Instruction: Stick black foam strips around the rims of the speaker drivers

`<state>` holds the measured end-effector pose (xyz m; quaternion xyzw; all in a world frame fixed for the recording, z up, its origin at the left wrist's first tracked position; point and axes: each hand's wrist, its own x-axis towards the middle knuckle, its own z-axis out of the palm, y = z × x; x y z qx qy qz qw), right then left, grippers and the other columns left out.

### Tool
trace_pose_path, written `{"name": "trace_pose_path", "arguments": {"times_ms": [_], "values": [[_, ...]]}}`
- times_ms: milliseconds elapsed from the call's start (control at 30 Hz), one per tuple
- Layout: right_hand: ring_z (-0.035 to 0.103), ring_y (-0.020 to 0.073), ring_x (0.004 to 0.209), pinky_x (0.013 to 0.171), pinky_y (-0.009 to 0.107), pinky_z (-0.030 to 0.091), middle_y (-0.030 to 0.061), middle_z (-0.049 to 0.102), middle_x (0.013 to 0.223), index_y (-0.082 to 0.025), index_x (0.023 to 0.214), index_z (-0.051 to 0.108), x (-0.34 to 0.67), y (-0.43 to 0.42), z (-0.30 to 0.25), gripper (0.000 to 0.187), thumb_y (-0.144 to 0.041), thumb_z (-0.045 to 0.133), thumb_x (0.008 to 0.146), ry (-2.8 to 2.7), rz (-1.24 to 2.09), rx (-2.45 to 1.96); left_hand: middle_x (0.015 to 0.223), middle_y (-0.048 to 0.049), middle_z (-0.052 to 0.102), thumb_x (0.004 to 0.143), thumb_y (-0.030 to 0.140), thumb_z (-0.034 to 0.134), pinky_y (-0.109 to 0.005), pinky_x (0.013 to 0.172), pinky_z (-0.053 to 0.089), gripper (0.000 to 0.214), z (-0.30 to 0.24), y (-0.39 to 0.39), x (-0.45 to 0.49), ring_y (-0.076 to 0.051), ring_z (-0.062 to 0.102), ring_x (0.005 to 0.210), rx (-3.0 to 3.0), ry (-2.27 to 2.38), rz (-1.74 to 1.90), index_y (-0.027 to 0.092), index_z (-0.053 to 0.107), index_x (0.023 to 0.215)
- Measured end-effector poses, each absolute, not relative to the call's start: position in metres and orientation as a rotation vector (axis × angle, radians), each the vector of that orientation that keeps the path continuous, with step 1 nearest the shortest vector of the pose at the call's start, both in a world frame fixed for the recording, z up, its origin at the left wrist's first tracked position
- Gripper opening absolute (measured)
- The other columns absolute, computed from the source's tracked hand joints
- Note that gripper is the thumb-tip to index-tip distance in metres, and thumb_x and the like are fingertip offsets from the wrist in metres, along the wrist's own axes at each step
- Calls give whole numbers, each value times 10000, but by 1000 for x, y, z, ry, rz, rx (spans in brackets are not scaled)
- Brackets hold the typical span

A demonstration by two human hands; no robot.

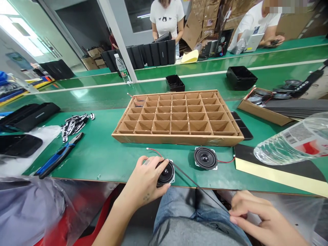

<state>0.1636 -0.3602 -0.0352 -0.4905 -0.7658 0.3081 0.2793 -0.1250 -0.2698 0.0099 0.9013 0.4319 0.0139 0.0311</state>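
Note:
Near the table's front edge, my left hand (147, 177) grips a small round black speaker (166, 173) with a silver frame. A red wire with a white plug trails from behind it. One end of a thin black strip (197, 186) lies against the speaker's rim, by my left fingertips. The strip runs taut down to the right, where my right hand (256, 213) pinches its other end beyond the table edge. A second speaker (205, 158) lies face up to the right, its red wire reaching a black sheet with a pale yellow backing (276, 174).
A cardboard tray with dividers (176, 139) stands ahead. Pliers (60, 155) and black-and-white tags (74, 125) lie left. A plastic bottle (294, 140) lies right, near a box of speakers (266, 111). Two black housings (241, 78) sit farther back. Two people work across the bench.

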Motion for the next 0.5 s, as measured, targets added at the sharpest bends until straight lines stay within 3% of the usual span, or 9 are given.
{"name": "trace_pose_path", "arguments": {"times_ms": [233,500], "values": [[568,101,609,560,188,450,-18,596,636,-196,649,580,140,-374,-43,121,-197,629,760,-2073,888,-1198,1138,-56,515,803,384,494,-449,894,308,477,13,-268,-124,-222,517,976,2799,1310,-29,262,397,1254],[558,95,596,598,230,400,-11,604,627,-180,678,556,110,-375,-44,193,-306,581,822,-2077,981,-966,1080,-87,514,819,438,491,-446,833,343,461,20,-266,-121,-245,524,917,2851,1288,-189,300,415,1252]]}}
